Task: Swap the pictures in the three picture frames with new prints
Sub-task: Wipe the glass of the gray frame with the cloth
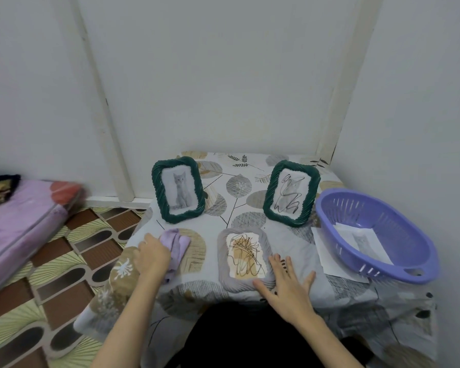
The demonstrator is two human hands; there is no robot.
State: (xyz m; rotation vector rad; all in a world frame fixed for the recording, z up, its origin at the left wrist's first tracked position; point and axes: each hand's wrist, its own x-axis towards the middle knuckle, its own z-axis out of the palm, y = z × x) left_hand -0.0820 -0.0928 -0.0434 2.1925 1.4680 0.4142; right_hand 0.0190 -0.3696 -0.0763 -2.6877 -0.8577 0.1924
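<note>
Lying flat at the near edge of the table (303,258), face up, the grey frame (243,257) holds a scribbled-over print. Right hand (286,284) rests on its lower right corner, fingers spread, flat, gripping nothing. Left hand (152,257) is pressed down on a lilac cloth (174,245) just left of the frame, fingers curled over it; can't tell if it's actually pinched.

Two green frames stand upright behind: the left one (178,189) shows a clean cat print, the right one (291,192) a scribbled picture.

Judgement: one swap looks done and the grey frame is in hand. Next move probably needs it flipped to reach the back.

Purple basket (375,235) at right holds one cat print (361,241); another sheet (329,261) sits under the basket, partly hidden.
</note>
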